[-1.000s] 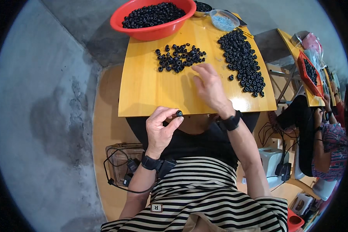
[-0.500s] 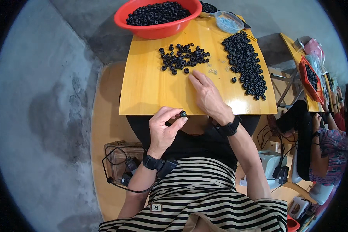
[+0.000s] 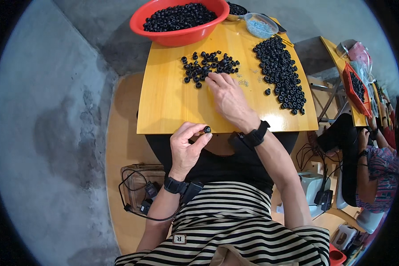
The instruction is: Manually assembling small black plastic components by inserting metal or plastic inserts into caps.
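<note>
My left hand (image 3: pixel 185 148) is at the table's near edge. Its thumb and index finger pinch a small black round part (image 3: pixel 207 129), end up. Farther forward, my right hand (image 3: pixel 229 98) reaches over the tabletop, with its fingers bent together at the near side of a loose heap of black ring-like parts (image 3: pixel 202 70). What its fingertips hold, if anything, is hidden. Just right of those fingertips lie tiny clear pieces (image 3: pixel 244 83). A denser group of black rings (image 3: pixel 281 73) covers the table's right side.
On the yellow table (image 3: pixel 164 106), a red basin (image 3: pixel 177 39) full of black parts stands at the far left. A clear tub (image 3: pixel 260 26) of small bluish pieces and a dark-filled bowl (image 3: pixel 236 11) are beside it. A person (image 3: pixel 377 173) sits at another table, right.
My right hand has moved slightly forward and left, up to the loose heap, and its fingers have bent. The left hand stays nearly still, keeping its black part.
</note>
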Demonstrator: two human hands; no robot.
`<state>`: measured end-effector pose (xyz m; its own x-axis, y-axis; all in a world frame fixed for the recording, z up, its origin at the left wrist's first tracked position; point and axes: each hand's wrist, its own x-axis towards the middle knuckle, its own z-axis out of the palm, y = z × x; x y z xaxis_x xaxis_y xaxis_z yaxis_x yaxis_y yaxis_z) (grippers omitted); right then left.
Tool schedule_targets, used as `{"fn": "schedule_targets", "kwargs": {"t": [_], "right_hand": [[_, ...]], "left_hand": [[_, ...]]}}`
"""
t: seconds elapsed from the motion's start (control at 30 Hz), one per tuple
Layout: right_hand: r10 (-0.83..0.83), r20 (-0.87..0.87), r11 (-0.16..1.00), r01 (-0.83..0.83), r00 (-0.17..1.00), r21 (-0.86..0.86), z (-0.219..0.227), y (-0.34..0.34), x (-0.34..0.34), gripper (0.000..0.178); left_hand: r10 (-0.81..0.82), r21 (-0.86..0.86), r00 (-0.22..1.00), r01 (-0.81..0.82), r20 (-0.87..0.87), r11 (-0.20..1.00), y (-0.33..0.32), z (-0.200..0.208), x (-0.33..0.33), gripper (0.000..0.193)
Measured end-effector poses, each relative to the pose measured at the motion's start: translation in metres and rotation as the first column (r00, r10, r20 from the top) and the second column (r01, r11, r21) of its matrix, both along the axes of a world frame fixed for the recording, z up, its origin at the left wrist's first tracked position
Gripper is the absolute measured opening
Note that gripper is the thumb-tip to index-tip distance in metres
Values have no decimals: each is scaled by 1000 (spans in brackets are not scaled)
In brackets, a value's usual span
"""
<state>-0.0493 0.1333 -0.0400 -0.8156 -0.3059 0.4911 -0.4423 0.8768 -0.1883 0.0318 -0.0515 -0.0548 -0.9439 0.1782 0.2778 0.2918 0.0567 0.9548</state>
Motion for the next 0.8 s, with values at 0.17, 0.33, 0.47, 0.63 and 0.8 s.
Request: {"fn": "schedule_targets", "kwargs": {"t": [0.17,0.33,0.47,0.63,0.8], "right_hand": [[-19,-54,997,23,998,72,-13,-3,-9,44],[5,93,999,-8,996,31,-3,-1,-2,45],[24,23,1000,-23,999,-4,-1,-2,-2,43],[38,57,998,-41,998,54,-5,-3,-6,33],[98,85,995,-98,992,-2,-10,1,-5,28]], "left_hand": [[3,7,1000,-3,6,1000,0,-3,1,24],[3,-2,1000,-3,6,1000,0,-3,1,24],[2,-17,1000,-2,-10,1000,0,-2,0,25],[0,-20,1000,-1,-11,1000,0,-3,0,25],[-1,-31,1000,1,-2,1000,1,-2,0,25]]}}
